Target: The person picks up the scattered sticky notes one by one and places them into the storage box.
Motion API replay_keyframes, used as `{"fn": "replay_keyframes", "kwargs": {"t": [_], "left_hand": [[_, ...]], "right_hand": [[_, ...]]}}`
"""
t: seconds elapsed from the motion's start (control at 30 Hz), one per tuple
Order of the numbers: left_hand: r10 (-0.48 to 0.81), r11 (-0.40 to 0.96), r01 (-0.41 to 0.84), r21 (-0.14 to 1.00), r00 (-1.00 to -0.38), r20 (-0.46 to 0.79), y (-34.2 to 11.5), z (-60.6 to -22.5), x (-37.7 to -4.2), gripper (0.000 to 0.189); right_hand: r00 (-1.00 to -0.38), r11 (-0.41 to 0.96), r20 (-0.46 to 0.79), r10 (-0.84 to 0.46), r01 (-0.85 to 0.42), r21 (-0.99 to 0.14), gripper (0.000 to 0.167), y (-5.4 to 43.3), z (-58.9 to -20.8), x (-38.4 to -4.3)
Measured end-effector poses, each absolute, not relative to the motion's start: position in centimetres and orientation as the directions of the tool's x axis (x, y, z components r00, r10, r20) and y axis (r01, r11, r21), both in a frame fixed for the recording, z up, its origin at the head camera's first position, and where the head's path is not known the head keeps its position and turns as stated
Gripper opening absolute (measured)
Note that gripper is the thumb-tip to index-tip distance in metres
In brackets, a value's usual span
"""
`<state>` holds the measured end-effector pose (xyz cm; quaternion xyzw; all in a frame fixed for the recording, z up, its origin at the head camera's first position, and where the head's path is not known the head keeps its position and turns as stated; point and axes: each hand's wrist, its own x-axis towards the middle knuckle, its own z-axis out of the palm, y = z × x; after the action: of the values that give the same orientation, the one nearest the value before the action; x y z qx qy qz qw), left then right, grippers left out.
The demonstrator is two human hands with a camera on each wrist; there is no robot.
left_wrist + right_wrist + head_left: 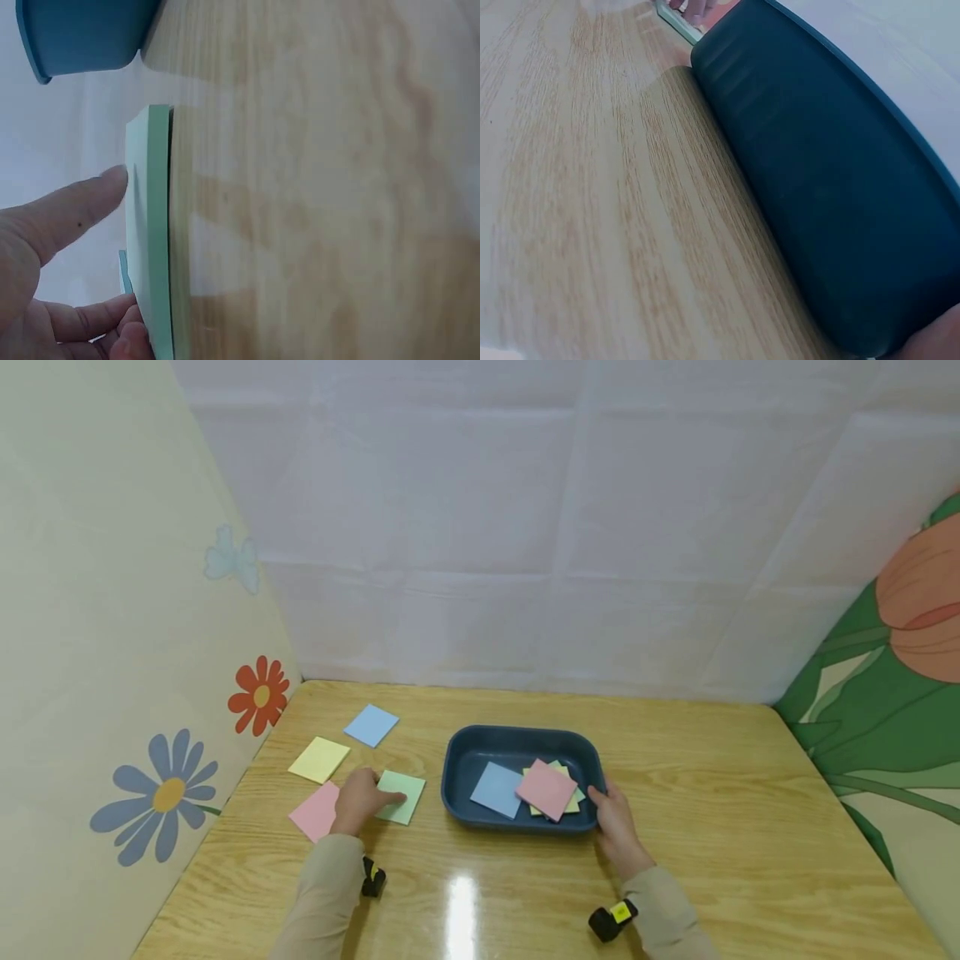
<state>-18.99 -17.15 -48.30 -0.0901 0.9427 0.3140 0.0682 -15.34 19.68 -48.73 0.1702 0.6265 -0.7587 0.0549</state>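
Pale green square paper pad (401,811): located on the left part of the light wood-grained tabletop (697,793), at my left hand (358,800). My left fingers grasp it, thumb over the upper face, fingertips curled at the edge; whether it is clear of the wood I cannot tell. Just beside, a pink square paper pad (313,814) lies flat, partly covered by the same hand.

To the right, my right hand (617,827) grips the end of a dark blue rectangular tray (480,747) with rounded corners, thumb at the rim. Contents noted: 1 blue square pad (495,791) lying flat; touching it, 1 pink square pad (547,790) atop yellow and green paper.

Farther off, 2 loose pads: 1 pale yellow square (319,760), then 1 light blue square (371,726), well apart from the tray. Behind the table hangs a creased white cloth (480,543).
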Motion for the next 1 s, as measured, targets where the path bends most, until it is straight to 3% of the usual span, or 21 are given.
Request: {"fn": "replay_keyframes", "kwargs": {"t": [0.43, 1.0], "left_hand": [[-0.168, 0.819, -0.281, 0.501, -0.951, -0.259, -16.99, -47.97, -19.21, 0.044], [-0.182, 0.811, -0.290, 0.508, -0.951, -0.251, -17.07, -48.13, -19.28, 0.056]], "right_hand": [[-0.930, -0.204, -0.343, 0.136, 0.312, -0.928, 0.052, 19.61, -48.69, -15.35], [-0.930, -0.205, -0.341, 0.134, 0.311, -0.928, 0.053, 19.65, -48.72, -15.34]]}}
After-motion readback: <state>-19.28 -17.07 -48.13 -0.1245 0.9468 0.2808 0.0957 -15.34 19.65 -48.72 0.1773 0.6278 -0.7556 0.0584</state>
